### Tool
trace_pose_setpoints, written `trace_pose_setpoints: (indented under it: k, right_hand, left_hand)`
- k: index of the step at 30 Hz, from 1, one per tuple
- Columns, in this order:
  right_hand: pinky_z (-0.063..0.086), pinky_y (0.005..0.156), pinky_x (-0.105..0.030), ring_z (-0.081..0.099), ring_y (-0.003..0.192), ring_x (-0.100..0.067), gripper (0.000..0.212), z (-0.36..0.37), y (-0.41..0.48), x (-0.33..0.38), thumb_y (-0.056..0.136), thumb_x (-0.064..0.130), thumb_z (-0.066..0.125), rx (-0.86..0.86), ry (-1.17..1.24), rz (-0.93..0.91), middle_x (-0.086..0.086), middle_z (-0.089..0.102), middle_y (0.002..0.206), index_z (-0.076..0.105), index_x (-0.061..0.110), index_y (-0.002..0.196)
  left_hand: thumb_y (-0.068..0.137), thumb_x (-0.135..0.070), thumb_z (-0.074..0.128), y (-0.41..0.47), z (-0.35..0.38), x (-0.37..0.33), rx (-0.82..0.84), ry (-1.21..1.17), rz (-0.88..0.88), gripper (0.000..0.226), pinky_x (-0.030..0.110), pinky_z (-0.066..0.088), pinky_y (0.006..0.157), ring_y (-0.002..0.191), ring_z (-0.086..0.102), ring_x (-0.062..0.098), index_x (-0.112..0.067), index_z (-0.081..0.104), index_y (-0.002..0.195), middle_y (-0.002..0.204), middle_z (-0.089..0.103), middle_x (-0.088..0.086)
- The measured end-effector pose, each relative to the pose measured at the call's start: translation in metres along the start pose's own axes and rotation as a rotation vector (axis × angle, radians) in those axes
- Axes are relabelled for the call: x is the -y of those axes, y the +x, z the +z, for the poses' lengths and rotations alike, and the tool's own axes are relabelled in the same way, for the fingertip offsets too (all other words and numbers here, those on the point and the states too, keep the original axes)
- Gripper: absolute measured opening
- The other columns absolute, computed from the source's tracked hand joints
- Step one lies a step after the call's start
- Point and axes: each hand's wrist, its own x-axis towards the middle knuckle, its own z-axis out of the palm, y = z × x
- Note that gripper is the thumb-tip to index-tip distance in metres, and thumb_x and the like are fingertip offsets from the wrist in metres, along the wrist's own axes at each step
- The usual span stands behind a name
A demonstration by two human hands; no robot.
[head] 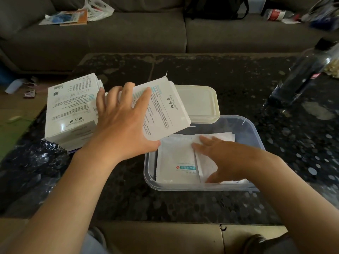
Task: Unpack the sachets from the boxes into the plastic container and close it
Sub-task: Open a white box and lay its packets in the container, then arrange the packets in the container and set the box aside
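Observation:
My left hand [122, 119] grips a white printed box [163, 110], held tilted above the left rim of the clear plastic container [245, 125]. Inside the container lie white sachets [176, 162], side by side. My right hand [220, 158] rests flat on the right sachets with its fingers spread, holding nothing. The container's off-white lid [198, 103] lies just behind it. A stack of white boxes [69, 110] stands to the left on the dark table.
A dark plastic bottle [304, 74] stands at the table's right rear. Bubble wrap [45, 154] lies at the left near the stack. A grey sofa [128, 33] with bags and papers runs along the back. The table's front edge is close to my knees.

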Motion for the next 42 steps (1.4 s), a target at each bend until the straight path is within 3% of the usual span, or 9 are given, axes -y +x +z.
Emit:
trace_pose_setpoints:
  k: [5,13,19,21,23,26,32,37,42]
  right_hand:
    - [0.032,0.118,-0.047,0.026,0.150,-0.027,0.106,0.000,0.000,0.004,0.084,0.052,0.074,0.013,-0.020,0.045,0.004,0.004,0.169,0.002,0.030,0.159]
    - [0.027,0.119,-0.056,0.009,0.154,-0.038,0.109,0.008,0.002,0.004,0.085,0.053,0.072,0.028,-0.017,0.092,0.000,-0.006,0.169,-0.005,0.032,0.159]
    - [0.031,0.118,-0.052,0.021,0.152,-0.031,0.099,0.002,-0.005,0.003,0.085,0.053,0.071,0.020,0.008,0.084,0.004,0.008,0.168,0.007,0.034,0.158]
    - [0.041,0.112,-0.040,0.046,0.137,-0.021,0.066,-0.011,-0.012,-0.001,0.091,0.040,0.070,-0.131,0.153,0.082,0.004,0.042,0.155,0.039,0.034,0.149]
    - [0.058,0.089,-0.034,0.068,0.100,-0.014,0.024,-0.027,-0.018,-0.007,0.095,0.020,0.061,-0.542,0.428,0.090,0.002,0.071,0.116,0.066,0.028,0.117]
    - [0.060,0.055,-0.028,0.070,0.062,-0.015,0.016,-0.048,-0.032,-0.006,0.096,0.010,0.057,-0.945,1.015,0.050,-0.001,0.071,0.073,0.070,0.014,0.089]
    - [0.063,0.066,-0.033,0.076,0.069,-0.020,0.013,-0.048,-0.053,-0.004,0.090,0.016,0.073,-0.727,1.189,-0.037,-0.004,0.077,0.078,0.070,0.004,0.094]
    - [0.061,0.057,-0.025,0.073,0.068,-0.006,0.021,-0.034,-0.071,-0.025,0.085,0.032,0.079,-1.035,0.936,0.221,0.007,0.072,0.077,0.063,0.018,0.089]
    - [0.063,0.062,-0.031,0.075,0.076,-0.008,0.018,-0.022,-0.101,-0.045,0.086,0.020,0.078,-0.945,1.122,0.209,0.002,0.076,0.082,0.064,0.014,0.096]
  left_hand:
    - [0.054,-0.077,0.064,0.000,0.001,0.000,0.008,-0.007,0.002,0.119,0.063,0.010,0.118,0.137,0.027,0.040,-0.022,0.023,0.151,0.148,0.028,0.011]
    - [0.053,-0.077,0.063,0.001,0.000,-0.001,0.023,-0.013,0.000,0.119,0.063,0.010,0.119,0.137,0.026,0.039,-0.023,0.023,0.151,0.148,0.028,0.010]
    - [0.053,-0.078,0.063,0.001,-0.002,-0.002,0.032,-0.019,0.003,0.119,0.062,0.010,0.119,0.139,0.025,0.038,-0.023,0.022,0.151,0.149,0.026,0.010]
    - [0.053,-0.078,0.064,0.001,-0.004,-0.002,0.021,-0.028,0.023,0.120,0.063,0.009,0.120,0.140,0.025,0.038,-0.023,0.023,0.151,0.150,0.026,0.010]
    - [0.053,-0.079,0.066,0.001,-0.005,-0.005,0.008,-0.034,0.075,0.122,0.063,0.007,0.121,0.144,0.022,0.038,-0.023,0.023,0.152,0.153,0.025,0.009]
    - [0.054,-0.076,0.069,0.002,-0.007,-0.019,-0.008,-0.033,0.182,0.123,0.063,0.003,0.122,0.149,0.016,0.039,-0.025,0.021,0.155,0.159,0.020,0.011]
    - [0.056,-0.074,0.074,0.011,-0.011,-0.059,-0.086,0.018,0.325,0.123,0.064,0.001,0.122,0.151,0.012,0.041,-0.024,0.021,0.156,0.163,0.018,0.016]
    - [0.057,-0.074,0.075,0.018,-0.011,-0.091,-0.156,-0.017,0.411,0.123,0.066,0.005,0.121,0.151,0.015,0.043,-0.025,0.021,0.156,0.162,0.019,0.018]
    - [0.057,-0.075,0.077,0.017,-0.018,-0.116,-0.167,-0.002,0.490,0.125,0.065,0.003,0.121,0.151,0.013,0.043,-0.024,0.020,0.156,0.163,0.017,0.018]
